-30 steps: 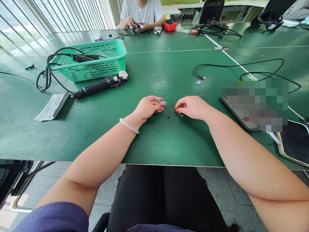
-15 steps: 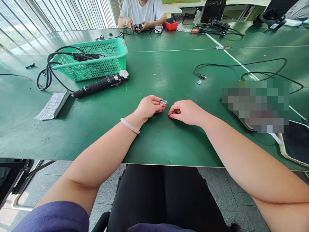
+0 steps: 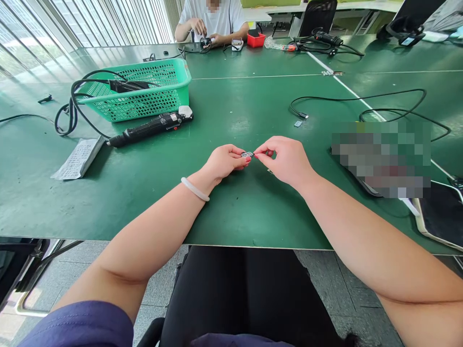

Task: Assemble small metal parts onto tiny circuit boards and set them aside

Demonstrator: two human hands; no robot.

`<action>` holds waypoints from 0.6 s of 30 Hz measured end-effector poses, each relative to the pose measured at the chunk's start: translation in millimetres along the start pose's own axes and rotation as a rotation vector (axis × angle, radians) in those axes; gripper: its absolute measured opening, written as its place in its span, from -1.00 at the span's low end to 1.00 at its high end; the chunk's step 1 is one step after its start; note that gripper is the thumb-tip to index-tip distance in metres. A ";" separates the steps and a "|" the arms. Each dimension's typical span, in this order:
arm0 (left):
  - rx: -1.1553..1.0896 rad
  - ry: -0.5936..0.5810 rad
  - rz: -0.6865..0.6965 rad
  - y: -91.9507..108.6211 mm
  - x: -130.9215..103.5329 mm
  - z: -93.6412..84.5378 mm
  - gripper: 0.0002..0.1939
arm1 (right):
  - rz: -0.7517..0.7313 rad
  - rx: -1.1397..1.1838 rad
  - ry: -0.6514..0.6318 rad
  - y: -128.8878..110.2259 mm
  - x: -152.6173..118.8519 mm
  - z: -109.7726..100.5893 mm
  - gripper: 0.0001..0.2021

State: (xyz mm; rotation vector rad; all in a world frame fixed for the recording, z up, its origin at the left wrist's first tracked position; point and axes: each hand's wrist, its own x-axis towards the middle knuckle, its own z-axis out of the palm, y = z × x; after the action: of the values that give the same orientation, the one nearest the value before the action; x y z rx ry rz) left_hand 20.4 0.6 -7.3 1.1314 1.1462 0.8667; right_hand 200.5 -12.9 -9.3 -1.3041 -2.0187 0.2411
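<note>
Between the thumb and fingers of my left hand [image 3: 227, 161] is a small grey-and-black part that looks like a little circuit board [image 3: 247, 154]. My right hand [image 3: 285, 158] is pinched at the right end of that board, thumb and forefinger pressed together. A tiny dark piece seems to be at those fingertips, too small to name. Both hands are just above the green table [image 3: 253, 217]. Under my right hand, a small light-coloured piece [image 3: 270, 171] shows partly on the table.
A green basket [image 3: 152, 99] holding a black cable stands at the left. In front of it lie a black electric screwdriver [image 3: 148, 129] and a folded paper [image 3: 79, 158]. To the right are a cable [image 3: 361, 98], a small chip-like piece [image 3: 298, 124] and a blurred-out object [image 3: 381, 161]. Another person [image 3: 213, 24] sits opposite.
My right hand has lifted from the table and moved up to the right end of the board. A light piece now shows beneath it. My left hand has barely moved.
</note>
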 end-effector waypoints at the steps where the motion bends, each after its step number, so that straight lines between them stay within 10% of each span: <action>1: 0.003 -0.005 0.005 -0.4 0.2 -0.2 -0.76 | -0.023 -0.019 0.000 0.3 0.1 0.3 -0.85; 18: -0.040 -0.059 0.015 0.6 -0.7 -0.5 -0.83 | -0.158 -0.121 0.015 1.3 -0.2 3.4 -0.83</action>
State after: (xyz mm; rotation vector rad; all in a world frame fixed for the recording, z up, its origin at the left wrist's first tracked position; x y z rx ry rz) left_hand 19.8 0.2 -6.6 1.1272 1.0684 0.8588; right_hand 199.3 -11.7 -12.6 -1.2064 -2.1384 0.0360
